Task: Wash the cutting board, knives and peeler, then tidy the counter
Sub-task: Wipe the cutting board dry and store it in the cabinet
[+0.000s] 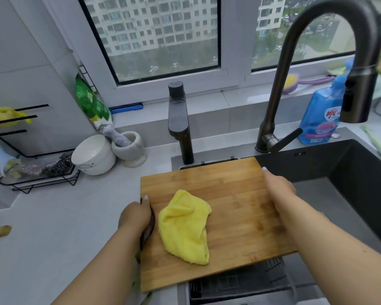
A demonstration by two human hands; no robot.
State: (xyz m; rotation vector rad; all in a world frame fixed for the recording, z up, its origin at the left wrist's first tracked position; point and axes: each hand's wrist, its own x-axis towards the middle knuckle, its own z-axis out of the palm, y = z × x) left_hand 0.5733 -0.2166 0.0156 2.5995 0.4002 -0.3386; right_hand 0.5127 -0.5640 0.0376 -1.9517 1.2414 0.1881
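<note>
A wooden cutting board (233, 190) lies flat across the left part of the dark sink (350, 172), over a black drain rack (240, 285). A crumpled yellow cloth (185, 225) rests on the board's near left half. My left hand (136, 216) grips the board's left edge at its dark handle. My right hand (277, 190) holds the board's right edge, fingers curled under it. No knives or peeler show in view.
A tall dark faucet (317, 62) arches over the sink, a second dark tap (180, 126) behind the board. A white bowl (92, 155) and a stone mortar (130, 148) stand on the counter at left, beside a black wire rack (31, 172). A blue detergent bottle (321, 115) stands at back right.
</note>
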